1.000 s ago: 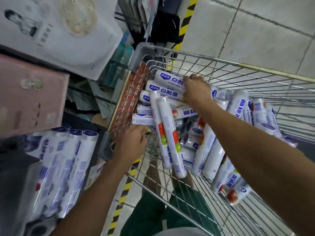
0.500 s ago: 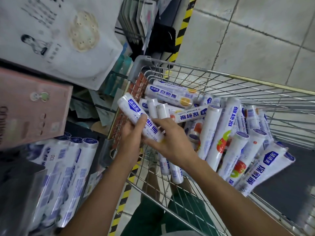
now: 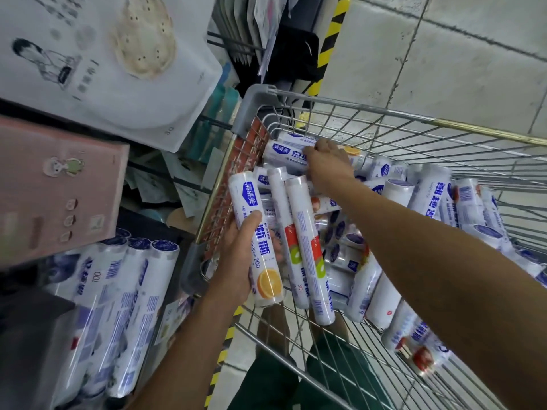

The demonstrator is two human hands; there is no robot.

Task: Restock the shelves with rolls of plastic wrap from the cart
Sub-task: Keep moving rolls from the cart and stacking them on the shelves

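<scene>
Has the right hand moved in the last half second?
Yes. The right hand left the orange roll in the left hand and reached away, onto the far roll by the cart's grey corner.

We log: wire cart (image 3: 384,111) open at the top; plastic wrap rolls (image 3: 426,196) heaped across its floor, its mesh bare only nearest us. Shelf rolls (image 3: 118,291) packed side by side beneath an overhanging pink box (image 3: 59,187).
</scene>
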